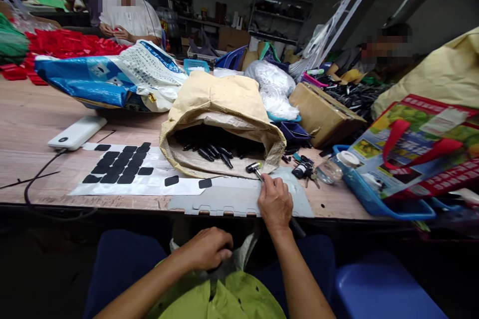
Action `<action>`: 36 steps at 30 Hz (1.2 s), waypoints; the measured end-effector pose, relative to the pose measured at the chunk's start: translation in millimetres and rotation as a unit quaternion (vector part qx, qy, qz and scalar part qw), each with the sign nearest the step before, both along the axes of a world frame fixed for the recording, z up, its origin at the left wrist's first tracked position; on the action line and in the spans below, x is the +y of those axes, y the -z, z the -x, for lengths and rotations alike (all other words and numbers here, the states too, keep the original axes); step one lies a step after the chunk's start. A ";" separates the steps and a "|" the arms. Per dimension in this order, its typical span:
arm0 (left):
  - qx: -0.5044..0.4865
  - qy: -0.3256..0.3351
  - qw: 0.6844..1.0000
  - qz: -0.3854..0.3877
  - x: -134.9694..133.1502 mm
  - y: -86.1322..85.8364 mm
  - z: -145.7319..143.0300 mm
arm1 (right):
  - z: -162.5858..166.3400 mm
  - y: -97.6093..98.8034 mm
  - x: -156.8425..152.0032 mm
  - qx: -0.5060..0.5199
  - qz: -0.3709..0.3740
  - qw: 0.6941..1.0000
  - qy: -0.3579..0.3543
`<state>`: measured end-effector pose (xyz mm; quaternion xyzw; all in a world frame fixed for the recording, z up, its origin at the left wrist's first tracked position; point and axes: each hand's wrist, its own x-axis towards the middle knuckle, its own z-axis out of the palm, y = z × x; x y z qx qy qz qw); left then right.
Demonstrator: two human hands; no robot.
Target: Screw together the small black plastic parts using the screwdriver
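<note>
My right hand (275,201) rests at the table's front edge on a grey plastic sheet (232,199), fingers closed round the handle of a small hammer (255,169) whose head points toward the brown paper sack (220,119). The sack lies open on its side with several black plastic parts (213,152) inside. My left hand (207,248) is below the table edge in my lap, fingers curled on a grey plastic bag (239,259). White backing sheets with several black adhesive pads (119,164) lie left of the sack.
A white power bank (77,133) with a black cable sits at left. A blue-and-white woven bag (108,77), red parts, a cardboard box (324,114), keys (305,168), a bottle and a printed shopping bag (415,154) crowd the table. Other people sit across the table.
</note>
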<state>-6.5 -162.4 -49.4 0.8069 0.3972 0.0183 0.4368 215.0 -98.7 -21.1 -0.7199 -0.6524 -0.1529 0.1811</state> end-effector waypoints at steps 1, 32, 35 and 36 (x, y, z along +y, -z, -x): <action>-0.049 0.031 0.998 -0.006 6.8 -22.3 0.1 | 0.0 -0.1 -0.1 0.000 0.001 1.000 -0.001; -0.064 -0.149 0.941 -0.297 118.9 -44.8 13.3 | 1.8 -1.2 -0.5 0.004 0.000 1.000 0.002; -0.070 -0.182 0.936 -0.292 119.3 -34.8 8.5 | 2.6 -2.4 -1.1 0.006 0.002 1.000 0.004; -0.073 -0.185 0.936 -0.291 120.3 -32.7 8.7 | 2.7 -2.5 -1.0 0.008 0.003 1.000 0.006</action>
